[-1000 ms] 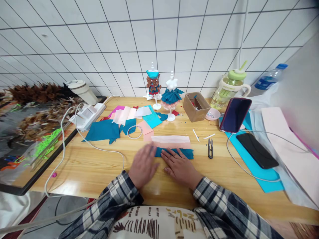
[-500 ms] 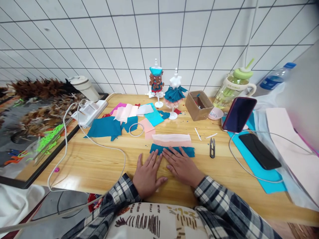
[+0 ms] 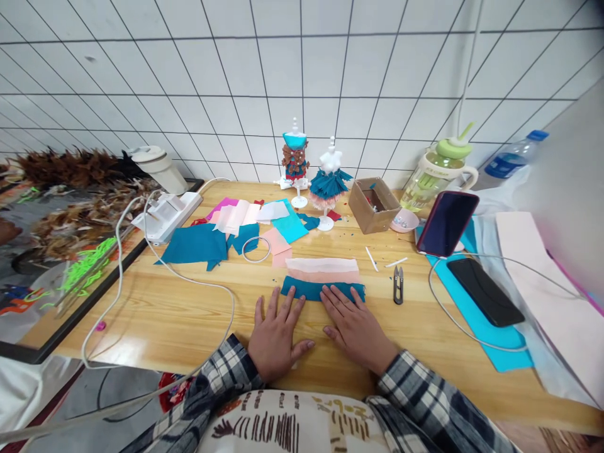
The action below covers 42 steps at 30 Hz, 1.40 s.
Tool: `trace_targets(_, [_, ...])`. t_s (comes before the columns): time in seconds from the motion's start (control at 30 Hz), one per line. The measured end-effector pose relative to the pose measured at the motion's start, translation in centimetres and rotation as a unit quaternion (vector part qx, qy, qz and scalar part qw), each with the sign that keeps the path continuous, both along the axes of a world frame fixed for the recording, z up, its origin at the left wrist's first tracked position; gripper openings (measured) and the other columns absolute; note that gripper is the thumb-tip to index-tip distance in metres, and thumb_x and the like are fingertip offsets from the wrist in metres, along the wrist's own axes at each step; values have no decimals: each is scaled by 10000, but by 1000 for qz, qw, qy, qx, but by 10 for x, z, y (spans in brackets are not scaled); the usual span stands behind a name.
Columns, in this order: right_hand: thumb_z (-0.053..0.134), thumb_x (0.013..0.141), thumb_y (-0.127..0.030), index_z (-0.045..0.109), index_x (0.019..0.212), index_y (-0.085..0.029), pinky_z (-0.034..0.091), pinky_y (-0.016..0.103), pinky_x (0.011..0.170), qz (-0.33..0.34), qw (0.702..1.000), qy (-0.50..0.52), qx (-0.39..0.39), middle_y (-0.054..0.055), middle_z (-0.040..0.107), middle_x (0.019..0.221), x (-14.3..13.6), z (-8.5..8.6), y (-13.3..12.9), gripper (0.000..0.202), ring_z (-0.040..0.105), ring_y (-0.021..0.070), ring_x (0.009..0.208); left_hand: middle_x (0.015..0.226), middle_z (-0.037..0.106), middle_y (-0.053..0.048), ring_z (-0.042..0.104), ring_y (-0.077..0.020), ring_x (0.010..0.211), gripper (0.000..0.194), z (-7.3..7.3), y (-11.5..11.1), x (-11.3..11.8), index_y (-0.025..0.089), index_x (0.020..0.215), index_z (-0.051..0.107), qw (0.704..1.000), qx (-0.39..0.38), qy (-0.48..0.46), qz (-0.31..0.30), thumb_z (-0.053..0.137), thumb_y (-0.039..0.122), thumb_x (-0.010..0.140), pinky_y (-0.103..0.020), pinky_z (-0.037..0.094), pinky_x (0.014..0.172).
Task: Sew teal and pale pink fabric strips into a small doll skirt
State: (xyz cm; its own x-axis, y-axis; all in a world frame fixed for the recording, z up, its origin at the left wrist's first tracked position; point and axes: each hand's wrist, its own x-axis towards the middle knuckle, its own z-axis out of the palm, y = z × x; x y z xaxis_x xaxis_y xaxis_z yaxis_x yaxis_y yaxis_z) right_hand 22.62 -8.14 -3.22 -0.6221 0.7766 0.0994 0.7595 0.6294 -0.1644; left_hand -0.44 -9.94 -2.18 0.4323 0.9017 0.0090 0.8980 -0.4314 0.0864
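Note:
A dark teal strip (image 3: pixel 309 290) lies across the table in front of me, just below a pale pink strip (image 3: pixel 322 269). Flat on the wood, my left hand (image 3: pixel 277 336) has its fingers spread, with fingertips at the teal strip's left part. My right hand (image 3: pixel 356 324) rests palm down, fingers stretched over the right part of the same strip. Small black snips (image 3: pixel 398 286) lie to the right of the strips. Farther back stand two small white dress forms, one in a teal and brown outfit (image 3: pixel 295 160), the other in a teal skirt (image 3: pixel 329 184).
Coloured pieces (image 3: pixel 195 244) and a ring (image 3: pixel 256 250) lie at left, near a power strip (image 3: pixel 166 217) and cable. A cardboard box (image 3: pixel 372 206), a propped phone (image 3: pixel 448 223), a flat phone (image 3: pixel 485 292) and bottles are at right. A person's hand (image 3: pixel 7 231) shows at far left.
My right hand has slid right along the teal strip, and a wider gap separates my hands. The view has shifted slightly. A person's hand has appeared at the far left.

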Motion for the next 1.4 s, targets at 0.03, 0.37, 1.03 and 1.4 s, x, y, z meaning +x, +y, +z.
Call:
trace_targets(0.03, [343, 976, -404, 185, 1516, -145, 144, 503, 1160, -8, 1000, -4, -1, 83, 229, 1562, 6, 0, -2, 620, 227, 237, 1433, 1570, 244, -106, 188, -402, 1419, 809, -1, 0, 0, 254, 1502, 264, 1000, 2, -1, 4, 460, 660, 830, -662, 56, 1088])
trace_targets(0.37, [340, 979, -384, 232, 1506, -122, 198, 441, 1156, -63, 998, -20, -6, 77, 218, 1568, 38, -2, -11, 598, 219, 225, 1436, 1572, 240, -88, 149, -431, 1424, 808, -1, 1, 0, 284, 1504, 249, 1000, 5, 12, 9, 480, 648, 821, -701, 59, 1061])
trace_targets(1.03, [566, 893, -269, 622, 1052, -228, 417, 315, 818, -130, 988, 17, -76, 51, 638, 1003, 8, 35, 29, 173, 569, 200, 955, 1084, 633, -53, 528, -263, 1052, 297, 21, 65, 4, 295, 1059, 668, 994, -2, -112, -20, 617, 475, 829, -480, 294, 944])
trace_targets(1.4, [604, 853, -282, 605, 868, -218, 318, 353, 800, -129, 991, 12, -42, 50, 617, 926, 8, 42, 26, 66, 530, 223, 929, 1031, 621, -19, 517, -219, 1004, 114, 24, 77, 18, 222, 820, 635, 988, -15, -138, -65, 683, 308, 763, -401, 323, 902])
